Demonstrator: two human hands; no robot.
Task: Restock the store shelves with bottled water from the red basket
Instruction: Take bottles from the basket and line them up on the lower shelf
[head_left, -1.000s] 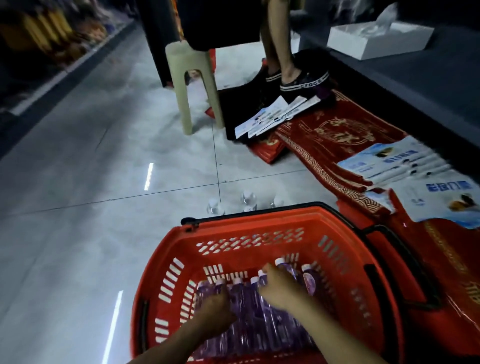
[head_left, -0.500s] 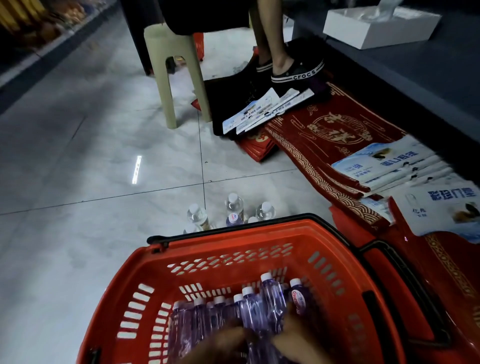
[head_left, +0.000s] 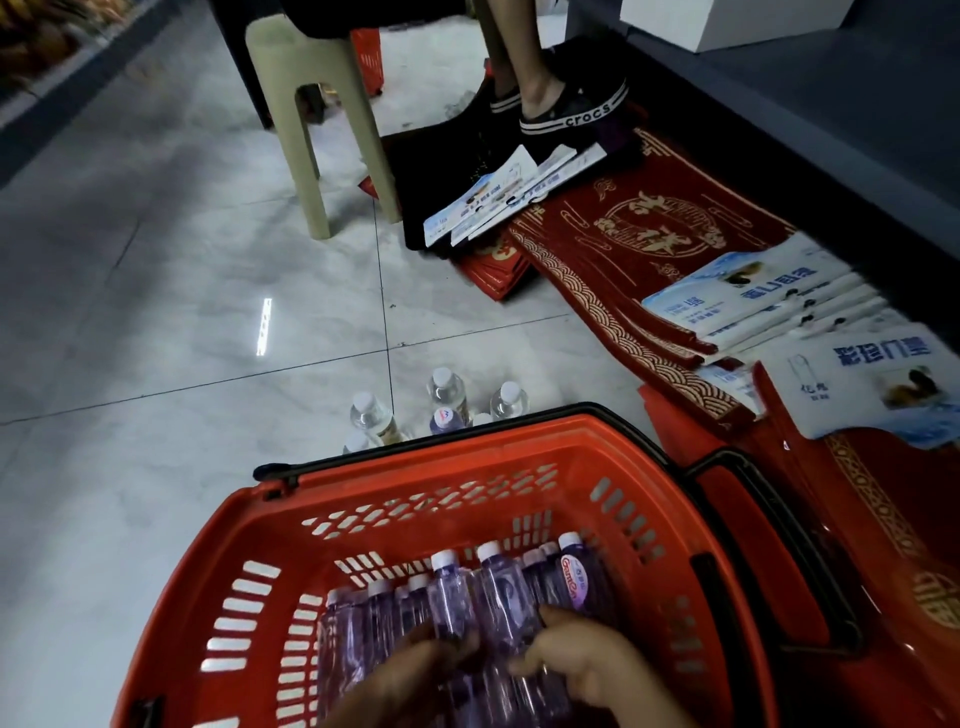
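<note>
Picking stock from the red basket (head_left: 363, 480). Left grip (head_left: 410, 675) is resting on the water bottles (head_left: 452, 592) inside, its hold too blurred to tell; right grip (head_left: 587, 670) is curling round one. Next is calling for a firm lift clear of the rim.

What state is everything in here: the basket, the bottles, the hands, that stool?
red basket: on the floor, handle down, partly filled.
basket bottles: capped, packed side by side.
floor bottles: capped, upright beyond the basket.
right hand: fingers curled round basket bottles.
left hand: on the basket bottles, grip unclear.
stool: upright.
</note>
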